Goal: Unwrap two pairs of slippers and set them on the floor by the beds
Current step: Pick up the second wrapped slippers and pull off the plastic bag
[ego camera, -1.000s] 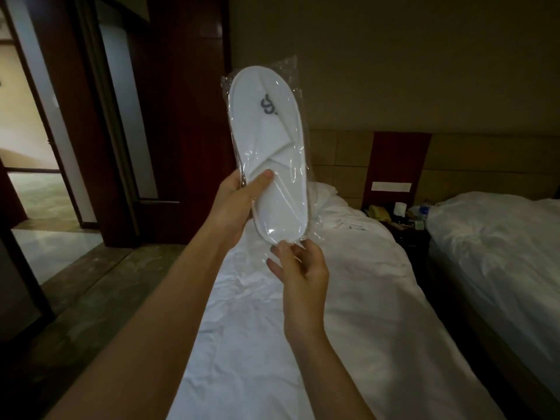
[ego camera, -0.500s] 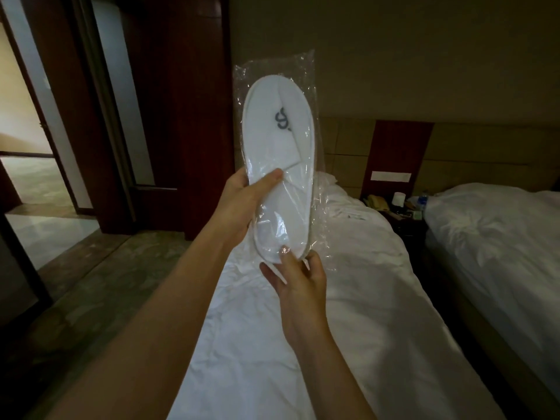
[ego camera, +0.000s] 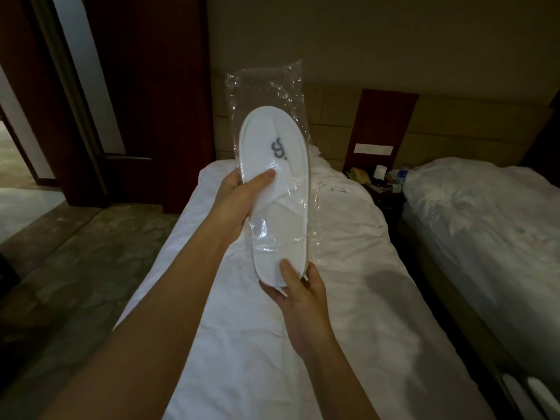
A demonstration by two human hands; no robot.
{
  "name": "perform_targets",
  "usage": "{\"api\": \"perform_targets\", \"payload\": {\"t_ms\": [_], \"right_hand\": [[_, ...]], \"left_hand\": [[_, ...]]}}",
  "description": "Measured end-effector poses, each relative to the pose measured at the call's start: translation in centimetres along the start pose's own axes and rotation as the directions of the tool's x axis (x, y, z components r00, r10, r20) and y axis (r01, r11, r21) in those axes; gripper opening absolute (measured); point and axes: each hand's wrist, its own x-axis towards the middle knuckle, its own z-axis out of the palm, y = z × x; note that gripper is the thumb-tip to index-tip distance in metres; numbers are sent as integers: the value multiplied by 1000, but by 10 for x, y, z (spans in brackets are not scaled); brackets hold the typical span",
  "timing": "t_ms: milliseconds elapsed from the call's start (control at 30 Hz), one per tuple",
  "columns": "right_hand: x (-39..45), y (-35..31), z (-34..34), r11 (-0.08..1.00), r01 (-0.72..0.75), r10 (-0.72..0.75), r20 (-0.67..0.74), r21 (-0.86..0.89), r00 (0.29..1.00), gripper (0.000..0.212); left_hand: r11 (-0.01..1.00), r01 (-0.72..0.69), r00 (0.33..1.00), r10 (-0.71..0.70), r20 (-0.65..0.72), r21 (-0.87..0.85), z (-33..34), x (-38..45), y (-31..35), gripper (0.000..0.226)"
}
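1. Clear plastic, crinkled and glossy, forms the wrapper around the white slippers, which are held upright in the air above the nearer bed, over its head half and touching no surface.
2. Head view, the hands: the left hand clamps the pack's left edge at mid-length, thumb pressed across the front over the plastic. The right hand cups the heel end from below, thumb on the white sole and fingers behind. Both are closed on the pack; neither is spread.
3. Head view, risks: the heel end seems to sit bare in the right hand while slack film stands empty above the toe, so I judge the slippers are being drawn out downward. If the left thumb pins slipper and film together, the pull would stall or tear the wrapper. A sudden release could drop a slipper onto the bedding or the floor to the left.
4. Head view, the look of the task's thing: soft white fabric, a grey emblem on the toe cover, flat and stacked closely enough that I cannot count the slippers. Two pale shapes at the bottom right corner may be the other pair; too cropped to tell.
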Motion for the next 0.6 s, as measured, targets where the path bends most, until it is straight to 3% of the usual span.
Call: {"api": "perform_targets", "payload": {"t_ms": [167, 433, 600], "right_hand": [[-1, 9, -9, 1000, -5, 5, -19, -21, 1000, 42], [-8, 22, -24, 999, -23, 21, -53, -47, 998, 23], [-23, 25, -49, 995, -48, 41, -87, -86, 995, 24]], "left_hand": [[1000, 21, 1000, -21, 15, 1, -5, 2, -13, 35], [999, 36, 997, -36, -64, 5, -8, 12, -23, 24], [994, 105, 992, -103, -71, 30, -11, 12, -37, 51]]}}
